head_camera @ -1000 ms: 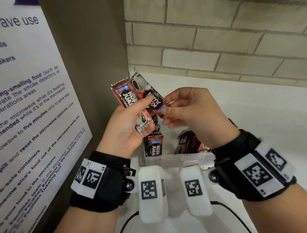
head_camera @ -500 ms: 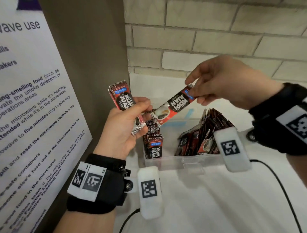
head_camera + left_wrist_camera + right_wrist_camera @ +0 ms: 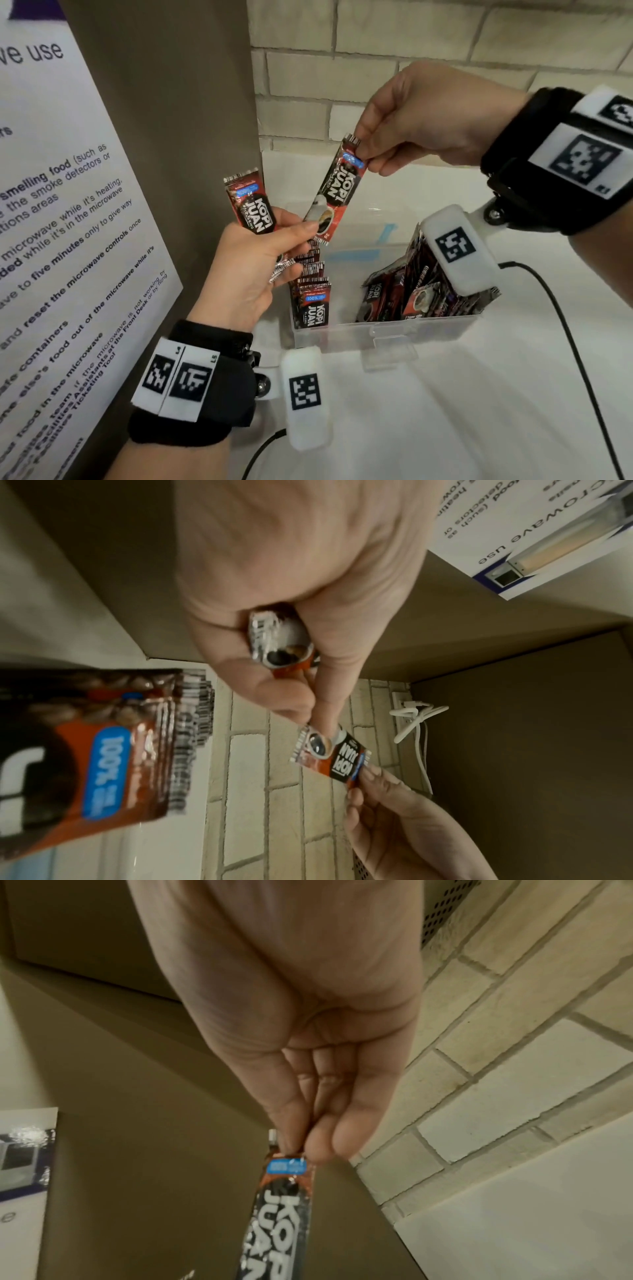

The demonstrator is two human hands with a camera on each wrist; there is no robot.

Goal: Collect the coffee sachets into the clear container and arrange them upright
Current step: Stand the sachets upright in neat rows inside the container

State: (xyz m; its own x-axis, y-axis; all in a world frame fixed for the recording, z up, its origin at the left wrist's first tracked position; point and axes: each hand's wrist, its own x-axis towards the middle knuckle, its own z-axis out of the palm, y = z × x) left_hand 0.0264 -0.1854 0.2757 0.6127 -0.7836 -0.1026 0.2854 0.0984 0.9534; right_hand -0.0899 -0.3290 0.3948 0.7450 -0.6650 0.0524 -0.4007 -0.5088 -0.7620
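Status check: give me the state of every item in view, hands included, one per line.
Right hand: pinches the top of one sachet.
Pinched sachet: hanging tilted above the container, lower end at the left thumb.
Left hand: grips another sachet.
Gripped sachet: upright, outside the container.
Clear container: open, partly filled.
Left row of sachets: upright.
Right pile of sachets: leaning, unsorted.

Raised sachet (image 3: 337, 192): slim red-black "KOPI JUAN" stick, blue label near top, cup picture at lower end; hangs tilted, top toward 1 o'clock, above clear container (image 3: 383, 334). Second sachet (image 3: 250, 207): same print, near upright, at 9 o'clock of first. Container: open-topped transparent box on desk. Inside, at 9 o'clock side, upright row of sachets (image 3: 313, 301); at 3 o'clock side, leaning jumble of sachets (image 3: 400, 294).
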